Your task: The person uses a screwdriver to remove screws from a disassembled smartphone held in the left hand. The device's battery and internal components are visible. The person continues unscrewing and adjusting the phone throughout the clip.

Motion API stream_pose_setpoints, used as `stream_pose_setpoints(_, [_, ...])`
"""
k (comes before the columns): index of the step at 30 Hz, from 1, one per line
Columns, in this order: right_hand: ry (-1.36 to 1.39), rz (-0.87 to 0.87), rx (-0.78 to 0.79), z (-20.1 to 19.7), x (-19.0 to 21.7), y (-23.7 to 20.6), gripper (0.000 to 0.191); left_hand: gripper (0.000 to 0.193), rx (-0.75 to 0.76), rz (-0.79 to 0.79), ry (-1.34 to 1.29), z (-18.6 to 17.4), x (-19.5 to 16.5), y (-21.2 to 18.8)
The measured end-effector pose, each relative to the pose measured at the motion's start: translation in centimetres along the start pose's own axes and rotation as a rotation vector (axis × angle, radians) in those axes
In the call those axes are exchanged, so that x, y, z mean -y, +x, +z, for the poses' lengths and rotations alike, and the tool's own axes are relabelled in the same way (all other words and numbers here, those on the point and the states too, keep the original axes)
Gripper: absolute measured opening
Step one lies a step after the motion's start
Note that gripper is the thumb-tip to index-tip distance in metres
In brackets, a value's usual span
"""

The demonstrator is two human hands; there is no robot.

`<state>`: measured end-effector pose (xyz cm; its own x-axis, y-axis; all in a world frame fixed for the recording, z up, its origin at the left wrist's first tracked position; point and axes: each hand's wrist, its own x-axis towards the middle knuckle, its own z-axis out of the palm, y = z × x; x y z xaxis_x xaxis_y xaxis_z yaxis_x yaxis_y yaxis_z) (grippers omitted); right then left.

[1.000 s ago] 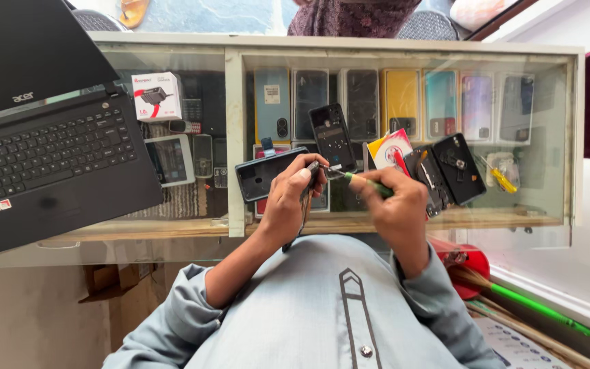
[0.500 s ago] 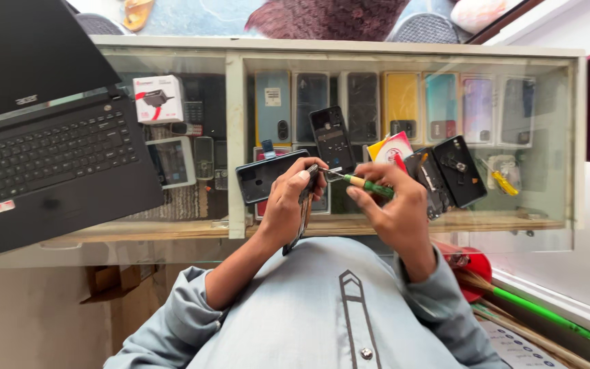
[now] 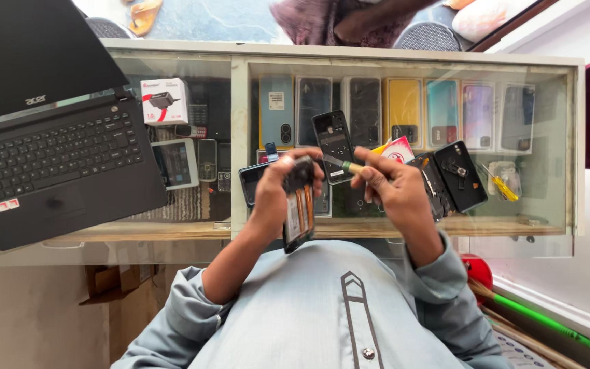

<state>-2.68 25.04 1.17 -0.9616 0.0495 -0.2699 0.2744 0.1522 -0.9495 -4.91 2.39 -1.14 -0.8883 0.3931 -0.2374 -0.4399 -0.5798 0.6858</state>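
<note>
The glass-topped desk spans the view, its display shelf below lined with boxed and loose handsets. An open black laptop sits on its left end, out of the way of the hands. On the glass ahead lie an upright black phone and 2 opened phone shells, near at hand.

Above the lap, the left hand holds an opened smartphone edge-on to the camera, its long axis running top to bottom, upper end toward the desk, probably tilted so the exposed inside faces the tool. Its fingers are curled shut around the upper body. The right hand pinches a small screwdriver, fingers closed on the handle, tip pointing left toward the smartphone's upper end.
</note>
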Motion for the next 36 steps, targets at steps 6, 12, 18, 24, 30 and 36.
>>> stream_pose_setpoints(6, [-0.348,-0.256,-0.107,1.8,-3.5,6.3,0.022,0.057,-0.054,-0.124,-0.279,-0.1,-2.5,0.1])
stream_pose_setpoints(12, [-0.692,-0.309,-0.204,4.7,-4.1,9.2,0.015,0.071,0.086,-0.289,-0.533,0.0,-1.5,-0.9])
stream_pose_setpoints(18, [-0.9,-0.445,-0.193,5.5,-4.0,9.6,0.015,0.074,0.164,-0.278,-0.515,0.3,-0.3,-1.4])
stream_pose_setpoints(24, [-0.941,-0.418,-0.086,5.7,-4.6,9.4,0.014,0.079,0.225,-0.191,-0.45,0.7,-0.3,-1.0])
stream_pose_setpoints(30, [-0.332,-0.373,-0.166,3.1,-2.7,7.6,0.014,0.093,0.362,-0.194,-0.428,2.0,-0.3,-0.3])
stream_pose_setpoints(36, [-0.087,-0.451,-0.006,-0.2,3.3,0.2,0.006,0.095,0.423,-0.288,-0.421,3.5,-0.4,-0.7])
